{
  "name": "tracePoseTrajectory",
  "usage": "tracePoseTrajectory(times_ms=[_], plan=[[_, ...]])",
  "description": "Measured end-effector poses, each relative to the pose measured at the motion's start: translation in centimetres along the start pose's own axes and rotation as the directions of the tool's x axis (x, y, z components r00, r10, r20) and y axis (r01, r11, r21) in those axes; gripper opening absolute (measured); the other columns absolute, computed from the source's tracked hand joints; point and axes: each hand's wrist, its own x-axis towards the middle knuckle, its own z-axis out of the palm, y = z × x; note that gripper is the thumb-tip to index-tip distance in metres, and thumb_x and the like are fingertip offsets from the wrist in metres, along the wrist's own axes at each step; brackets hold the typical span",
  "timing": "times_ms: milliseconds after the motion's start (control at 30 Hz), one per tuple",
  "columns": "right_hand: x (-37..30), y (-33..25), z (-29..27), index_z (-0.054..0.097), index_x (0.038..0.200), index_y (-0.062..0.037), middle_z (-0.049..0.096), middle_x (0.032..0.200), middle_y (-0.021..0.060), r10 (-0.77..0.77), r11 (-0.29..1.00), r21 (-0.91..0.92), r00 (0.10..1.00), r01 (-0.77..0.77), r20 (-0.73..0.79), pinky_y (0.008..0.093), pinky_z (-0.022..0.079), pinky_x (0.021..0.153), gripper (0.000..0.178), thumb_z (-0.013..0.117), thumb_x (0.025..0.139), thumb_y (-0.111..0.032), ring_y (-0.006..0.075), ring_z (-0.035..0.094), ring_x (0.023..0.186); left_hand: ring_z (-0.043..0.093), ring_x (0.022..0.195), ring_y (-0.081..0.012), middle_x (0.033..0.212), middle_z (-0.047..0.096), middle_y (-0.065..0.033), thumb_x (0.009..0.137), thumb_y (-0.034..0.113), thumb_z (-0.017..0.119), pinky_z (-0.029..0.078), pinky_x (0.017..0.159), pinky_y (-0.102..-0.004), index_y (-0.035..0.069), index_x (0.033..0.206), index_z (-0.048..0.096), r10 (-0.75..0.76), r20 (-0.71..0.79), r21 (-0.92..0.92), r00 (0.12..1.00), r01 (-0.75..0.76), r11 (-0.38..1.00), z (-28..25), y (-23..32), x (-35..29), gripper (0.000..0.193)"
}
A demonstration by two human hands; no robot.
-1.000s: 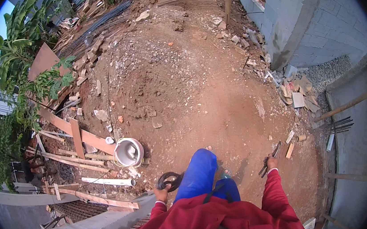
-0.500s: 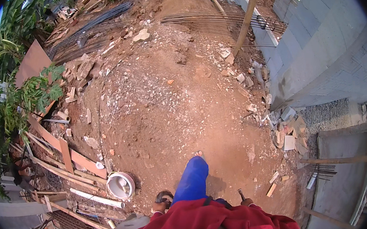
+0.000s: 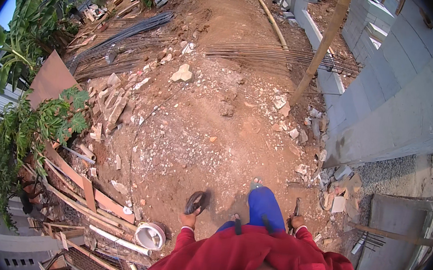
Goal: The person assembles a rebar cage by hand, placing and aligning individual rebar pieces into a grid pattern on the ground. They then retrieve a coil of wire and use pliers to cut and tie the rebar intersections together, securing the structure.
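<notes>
My left hand is closed on a dark coil of wire, which hangs as a loop ahead of the fingers, above the dirt. On the other side of my body, my right hand grips a slim, dark hand tool. One end of it points forward and another part shows beside the palm; its exact kind is too small to make out. Both arms are in red sleeves, held low beside my blue trousers. One sandalled foot is forward on the ground.
Steel bars lie across the path ahead, near a leaning wooden pole. A grey block wall runs along the right, with rubble at its foot. At left are a white bucket, planks, bamboo poles and broken stone.
I have stepped forward, so the bucket and ground pieces have shifted in view. My left hand and the coil have swung forward into fuller view; my right hand shows more too.
</notes>
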Motion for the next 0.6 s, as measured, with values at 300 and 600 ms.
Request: tracePoseTrajectory(times_ms=[300, 600], plan=[[6.1, -16.4, -1.5, 0.061, 0.092, 0.0066, 0.064, 0.068, 0.0171, 0.084, 0.92, -0.387, 0.995, -0.055, 0.058, 0.0378, 0.046, 0.042, 0.02, 0.055, 0.086, -0.012, 0.0271, 0.065, 0.055, 0.063, 0.079, -0.0183, 0.096, 0.068, -0.0095, 0.064, -0.003, 0.083, 0.052, 0.075, -0.032, -0.003, 0.104, 0.062, -0.068, -0.183, -0.112, 0.981, 0.048, 0.993, 7.3, 9.6, -0.5, 0.045], [16.0, -32.1, 0.0, 0.063, 0.084, 0.0061, 0.065, 0.07, 0.0172, -0.098, 0.856, -0.503, 0.993, 0.12, 0.069, 0.0411, 0.051, 0.049, 0.027, 0.053, 0.091, -0.018, 0.0276, 0.065, 0.057, 0.065, 0.08, -0.0171, 0.092, 0.069, -0.01, 0.07, 0.003, 0.079, 0.052, 0.073, -0.0309, -0.003, 0.094, 0.069, -0.325, -0.163, 0.371, 0.931, 0.364, 0.854, 14.3, 23.9, 0.4, 0.027]])
